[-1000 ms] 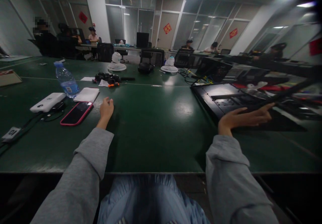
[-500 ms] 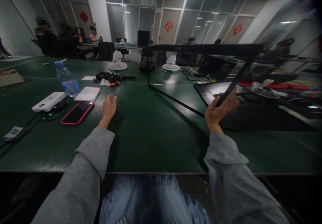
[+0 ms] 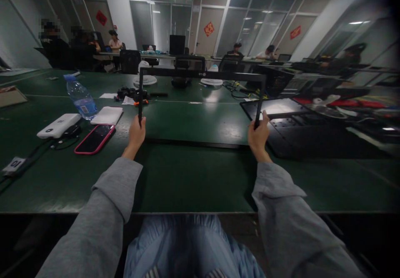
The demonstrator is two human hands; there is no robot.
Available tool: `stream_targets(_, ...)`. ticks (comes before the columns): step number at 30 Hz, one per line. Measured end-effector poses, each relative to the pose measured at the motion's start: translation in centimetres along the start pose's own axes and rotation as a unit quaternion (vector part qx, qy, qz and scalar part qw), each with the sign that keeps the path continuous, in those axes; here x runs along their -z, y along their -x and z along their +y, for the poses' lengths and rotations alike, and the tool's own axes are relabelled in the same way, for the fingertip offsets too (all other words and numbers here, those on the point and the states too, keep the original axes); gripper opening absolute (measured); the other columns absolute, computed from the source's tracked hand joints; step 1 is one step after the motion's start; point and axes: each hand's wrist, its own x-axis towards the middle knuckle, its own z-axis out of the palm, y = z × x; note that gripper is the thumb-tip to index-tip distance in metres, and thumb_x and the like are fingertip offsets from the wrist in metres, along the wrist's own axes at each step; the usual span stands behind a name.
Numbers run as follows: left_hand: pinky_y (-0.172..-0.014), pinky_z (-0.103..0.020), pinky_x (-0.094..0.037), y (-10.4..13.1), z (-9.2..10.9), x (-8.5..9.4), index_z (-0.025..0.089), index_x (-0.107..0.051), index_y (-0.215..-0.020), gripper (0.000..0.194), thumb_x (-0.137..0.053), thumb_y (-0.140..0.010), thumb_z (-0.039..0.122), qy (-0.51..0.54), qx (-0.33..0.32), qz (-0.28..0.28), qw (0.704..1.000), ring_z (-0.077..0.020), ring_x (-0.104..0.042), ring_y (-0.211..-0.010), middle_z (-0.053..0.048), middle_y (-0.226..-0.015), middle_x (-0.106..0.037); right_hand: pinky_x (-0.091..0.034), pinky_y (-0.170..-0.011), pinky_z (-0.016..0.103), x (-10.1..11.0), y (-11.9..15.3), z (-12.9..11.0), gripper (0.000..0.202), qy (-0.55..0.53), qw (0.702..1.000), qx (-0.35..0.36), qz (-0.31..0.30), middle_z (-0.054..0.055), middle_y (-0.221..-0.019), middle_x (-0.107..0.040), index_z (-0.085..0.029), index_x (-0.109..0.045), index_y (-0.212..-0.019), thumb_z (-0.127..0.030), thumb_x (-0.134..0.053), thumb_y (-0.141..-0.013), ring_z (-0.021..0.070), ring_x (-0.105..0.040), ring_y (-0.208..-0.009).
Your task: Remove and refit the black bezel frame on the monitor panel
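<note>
Currently we grip black frame [image 3: 187,73], left hand [image 3: 136,134], right hand [image 3: 258,137] | phone [image 3: 95,139] near left | dark panel [image 3: 315,140] near right

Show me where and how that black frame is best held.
Probably by its two slim side bars, a hand from each outer side: the black frame is wide and open in the middle. The left hand and right hand hold those bars.
</note>
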Motion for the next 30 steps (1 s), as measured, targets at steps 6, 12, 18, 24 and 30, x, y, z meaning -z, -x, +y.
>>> stream_targets(6,-0.107,-0.05,-0.05,-0.3,-1.3,0.0,0.016,-0.072,-0.111,0.034,-0.045,-0.101,0.035,-0.12,0.041,-0.063,0.99,-0.0368,-0.068,-0.12,-0.021,-0.119,-0.075,-0.053,-0.105,0.052,-1.1,-0.1,1.6,0.052,-0.02,0.989,-0.069,-0.13,0.019,-0.112,-0.074,-0.012,-0.057,-0.134,-0.027,-0.057,-0.084,0.0338,-0.071,-0.111)
stream_targets(12,-0.117,-0.053,-0.043,-0.2,-2.2,-0.3,0.019,-0.075,-0.099,0.028,-0.051,-0.095,0.033,-0.132,0.02,-0.086,0.987,-0.0369,-0.064,-0.127,-0.019,-0.114,-0.076,-0.052,-0.11,0.055,-1.6,0.3,3.2,0.048,-0.016,0.98,-0.053,-0.192,0.017,-0.12,-0.076,-0.017,-0.064,-0.132,-0.026,-0.055,-0.086,0.0328,-0.069,-0.12)
stream_targets(18,-0.123,-0.054,-0.038,0.1,-2.4,-0.6,0.019,-0.078,-0.101,0.024,-0.062,-0.087,0.03,-0.118,0.029,-0.082,0.989,-0.0359,-0.058,-0.136,-0.019,-0.128,-0.073,-0.052,-0.111,0.054,-1.9,0.3,3.8,0.046,0.025,0.97,-0.062,-0.234,0.016,-0.121,-0.076,-0.017,-0.069,-0.13,-0.022,-0.055,-0.086,0.0326,-0.069,-0.121)
stream_targets(24,-0.122,-0.052,-0.037,0.1,-2.1,-0.6,0.015,-0.077,-0.105,0.026,-0.061,-0.088,0.027,-0.134,0.027,-0.099,0.986,-0.0349,-0.059,-0.135,-0.022,-0.133,-0.071,-0.051,-0.112,0.054,-2.0,0.2,4.2,0.046,0.02,0.971,-0.049,-0.232,0.016,-0.123,-0.076,-0.016,-0.071,-0.13,-0.021,-0.058,-0.086,0.0317,-0.07,-0.12)
stream_targets(30,-0.122,-0.059,-0.036,0.3,-1.0,-0.2,0.017,-0.072,-0.127,0.043,-0.065,-0.091,0.038,-0.117,0.001,-0.117,0.986,-0.0367,-0.051,-0.143,-0.02,-0.146,-0.064,-0.052,-0.106,0.05,-1.4,0.4,4.1,0.038,0.04,0.978,-0.075,-0.192,0.015,-0.113,-0.078,-0.017,-0.077,-0.121,-0.034,-0.059,-0.092,0.0323,-0.071,-0.113)
